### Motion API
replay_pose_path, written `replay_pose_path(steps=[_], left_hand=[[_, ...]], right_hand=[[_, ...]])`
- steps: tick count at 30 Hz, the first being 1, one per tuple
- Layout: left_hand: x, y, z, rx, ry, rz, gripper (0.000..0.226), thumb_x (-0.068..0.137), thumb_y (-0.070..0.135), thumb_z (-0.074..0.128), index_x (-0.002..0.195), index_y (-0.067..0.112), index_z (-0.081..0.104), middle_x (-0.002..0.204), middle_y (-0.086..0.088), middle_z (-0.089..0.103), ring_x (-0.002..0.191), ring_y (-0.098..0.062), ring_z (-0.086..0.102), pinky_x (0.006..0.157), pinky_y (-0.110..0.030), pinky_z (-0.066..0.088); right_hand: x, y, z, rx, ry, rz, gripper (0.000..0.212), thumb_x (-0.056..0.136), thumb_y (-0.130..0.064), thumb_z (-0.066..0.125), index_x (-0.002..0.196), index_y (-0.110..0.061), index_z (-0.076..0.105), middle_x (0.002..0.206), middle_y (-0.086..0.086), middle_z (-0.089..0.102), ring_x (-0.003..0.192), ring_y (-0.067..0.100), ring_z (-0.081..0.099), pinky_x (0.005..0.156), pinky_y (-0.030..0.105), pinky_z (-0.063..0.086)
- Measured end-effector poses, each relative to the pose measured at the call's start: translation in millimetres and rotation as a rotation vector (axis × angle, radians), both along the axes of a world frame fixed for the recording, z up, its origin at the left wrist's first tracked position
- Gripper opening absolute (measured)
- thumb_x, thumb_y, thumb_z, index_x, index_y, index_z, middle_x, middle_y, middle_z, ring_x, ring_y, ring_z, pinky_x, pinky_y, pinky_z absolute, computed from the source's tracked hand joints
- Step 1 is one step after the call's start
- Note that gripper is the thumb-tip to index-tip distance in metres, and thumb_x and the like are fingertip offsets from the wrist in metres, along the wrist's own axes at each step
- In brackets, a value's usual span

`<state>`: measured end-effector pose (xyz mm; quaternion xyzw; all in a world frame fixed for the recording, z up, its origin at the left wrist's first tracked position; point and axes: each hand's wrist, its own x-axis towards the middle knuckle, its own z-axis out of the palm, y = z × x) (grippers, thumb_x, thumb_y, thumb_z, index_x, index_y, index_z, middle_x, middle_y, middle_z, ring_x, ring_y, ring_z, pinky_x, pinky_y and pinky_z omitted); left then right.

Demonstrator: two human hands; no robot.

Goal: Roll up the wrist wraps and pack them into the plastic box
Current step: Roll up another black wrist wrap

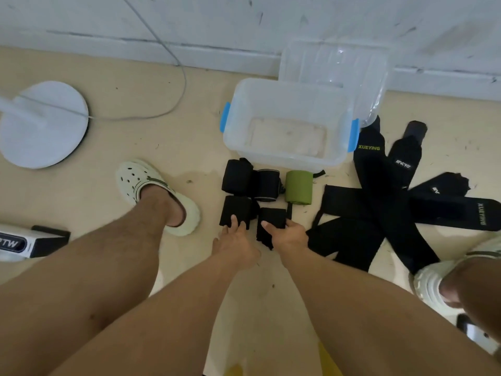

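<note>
A clear plastic box [287,161] with blue latches stands open on the floor, with nothing inside it. In front of it lie rolled wraps: two black rolls [237,176] [267,184] and a green roll [299,186]. Closer to me are two more black rolls. My left hand [235,244] touches the left one [235,208] with its fingertips. My right hand [288,236] grips the right one [269,223], thumb on top. A pile of several unrolled black wraps [385,202] lies spread out to the right.
The box's clear lid [336,74] leans against the white wall behind it. A white round lamp base [40,123] with a cable sits at far left. My feet in pale clogs [151,191] [433,278] flank the work area. A dark carton [32,241] lies at left.
</note>
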<state>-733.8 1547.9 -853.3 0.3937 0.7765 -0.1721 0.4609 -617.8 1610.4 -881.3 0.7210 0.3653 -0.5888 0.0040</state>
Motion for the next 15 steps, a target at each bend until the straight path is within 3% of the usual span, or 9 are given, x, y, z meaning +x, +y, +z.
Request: replay_pose_path(steps=[5,9,12,15], left_hand=[[2,1,2,0.002,-0.016,0.011,0.071,0.106,0.030,0.048,0.165,0.016,0.012,0.172,-0.006,-0.018,0.160,-0.031,0.000,0.127,-0.050,0.021],[4,3,2,-0.003,-0.018,0.004,0.067,0.105,0.030,0.049,0.163,0.020,0.019,0.172,-0.008,-0.018,0.160,-0.033,-0.001,0.127,-0.051,0.021],[9,7,-1,0.011,-0.026,0.041,0.069,0.104,0.036,0.053,0.163,0.021,0.021,0.172,-0.014,-0.015,0.159,-0.039,-0.003,0.128,-0.051,0.016],[17,14,-2,0.055,-0.042,0.134,0.071,0.102,0.042,0.056,0.162,0.024,0.024,0.173,-0.013,-0.009,0.159,-0.039,-0.007,0.129,-0.053,0.013]], right_hand=[[-14,5,0,-0.021,0.081,-0.036,0.073,0.090,-0.038,0.079,0.150,-0.009,0.049,0.145,0.012,0.059,0.128,0.031,0.058,0.086,0.029,0.045],[-10,3,-6,0.007,0.098,-0.014,0.060,0.092,-0.035,0.077,0.142,-0.008,0.058,0.135,0.011,0.065,0.121,0.029,0.062,0.084,0.027,0.048],[-8,3,-8,-0.004,0.134,-0.027,0.061,0.092,-0.033,0.077,0.144,-0.008,0.055,0.138,0.010,0.063,0.120,0.029,0.062,0.094,0.034,0.055],[-2,6,-2,-0.025,0.137,-0.039,0.076,0.093,-0.035,0.076,0.155,-0.009,0.042,0.151,0.013,0.053,0.131,0.033,0.055,0.107,0.044,0.051]])
